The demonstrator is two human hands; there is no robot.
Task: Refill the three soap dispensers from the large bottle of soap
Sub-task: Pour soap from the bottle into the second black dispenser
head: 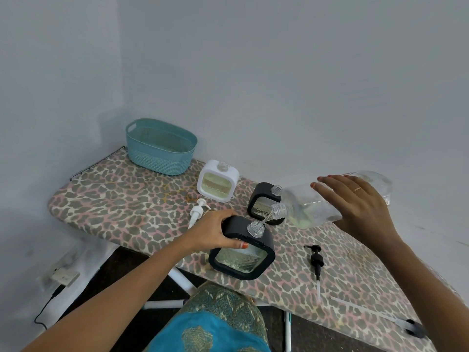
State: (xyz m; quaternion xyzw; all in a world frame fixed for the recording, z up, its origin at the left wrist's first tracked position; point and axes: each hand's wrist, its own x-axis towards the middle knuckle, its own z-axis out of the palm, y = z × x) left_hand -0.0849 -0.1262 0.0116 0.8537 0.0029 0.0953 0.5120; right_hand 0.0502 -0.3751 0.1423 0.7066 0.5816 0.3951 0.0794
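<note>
My right hand (355, 207) grips the large clear soap bottle (314, 207), tipped on its side with its neck pointing left. A thin stream runs from its mouth into the open neck of the near black dispenser (243, 252). My left hand (215, 232) holds that dispenser at its top left corner on the ironing board (121, 204). A second black dispenser (264, 203) stands just behind, partly hidden by the bottle. The white dispenser (218, 182) stands further back, its neck open.
A teal basket (160, 146) sits at the board's far left end. A white pump (196, 212) lies by my left hand. A black pump (316, 262) lies near the front edge, and another pump (413, 327) lies at the far right. The wall runs close behind.
</note>
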